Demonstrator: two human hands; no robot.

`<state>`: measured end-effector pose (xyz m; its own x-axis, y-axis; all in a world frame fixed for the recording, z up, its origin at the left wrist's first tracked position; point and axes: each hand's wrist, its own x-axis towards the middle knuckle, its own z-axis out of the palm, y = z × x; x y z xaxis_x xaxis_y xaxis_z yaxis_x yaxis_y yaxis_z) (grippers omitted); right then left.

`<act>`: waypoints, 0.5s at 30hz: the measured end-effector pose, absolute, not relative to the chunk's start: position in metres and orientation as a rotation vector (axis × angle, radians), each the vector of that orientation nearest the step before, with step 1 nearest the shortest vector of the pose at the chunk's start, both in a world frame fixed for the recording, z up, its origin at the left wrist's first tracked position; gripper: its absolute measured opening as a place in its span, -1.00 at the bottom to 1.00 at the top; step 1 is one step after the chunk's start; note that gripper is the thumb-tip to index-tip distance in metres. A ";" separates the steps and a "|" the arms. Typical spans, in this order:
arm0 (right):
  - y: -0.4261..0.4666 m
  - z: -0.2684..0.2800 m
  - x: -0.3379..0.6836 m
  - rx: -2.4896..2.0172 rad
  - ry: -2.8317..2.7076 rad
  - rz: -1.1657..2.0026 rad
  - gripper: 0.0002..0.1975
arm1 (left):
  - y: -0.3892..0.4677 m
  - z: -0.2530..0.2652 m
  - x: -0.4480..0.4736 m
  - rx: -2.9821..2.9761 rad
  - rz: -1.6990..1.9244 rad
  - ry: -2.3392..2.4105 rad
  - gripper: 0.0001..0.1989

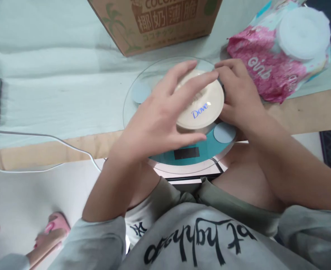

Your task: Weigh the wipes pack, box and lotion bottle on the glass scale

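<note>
A round cream-coloured Dove jar [207,99] with blue lettering on its lid stands on a round glass scale [165,152]. The scale has a turquoise front part and a dark display. My left hand [159,116] spreads over the left side of the lid, its fingers reaching across the top and its thumb stretched along the near side. My right hand [240,92] curls against the jar's right side, fingertips near the far rim. The jar's body below the lid is mostly hidden.
A cardboard box [165,37] with palm-tree print stands behind the scale. At the right lies a pink wipes packet [266,67] with a white round lid. A white cable [58,138] hangs over the wooden table edge [306,110]. Another person's foot shows at lower left.
</note>
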<state>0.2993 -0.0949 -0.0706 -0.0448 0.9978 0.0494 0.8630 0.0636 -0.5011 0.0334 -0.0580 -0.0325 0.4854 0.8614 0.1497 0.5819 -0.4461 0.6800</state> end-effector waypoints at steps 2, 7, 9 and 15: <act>-0.095 -0.070 0.300 -1.850 -1.969 0.475 -0.53 | -0.065 -0.032 0.038 2.181 0.701 1.119 -0.18; -0.087 -0.071 0.302 -1.829 -1.961 0.492 -0.57 | -0.015 -0.061 0.008 2.372 1.123 0.943 0.00; -0.080 -0.069 0.301 -1.856 -1.914 0.495 -0.61 | 0.018 -0.075 -0.021 2.337 1.292 1.245 0.20; -0.053 -0.037 0.289 -1.877 -1.703 0.354 -0.64 | 0.063 -0.093 -0.111 1.823 1.215 2.119 0.04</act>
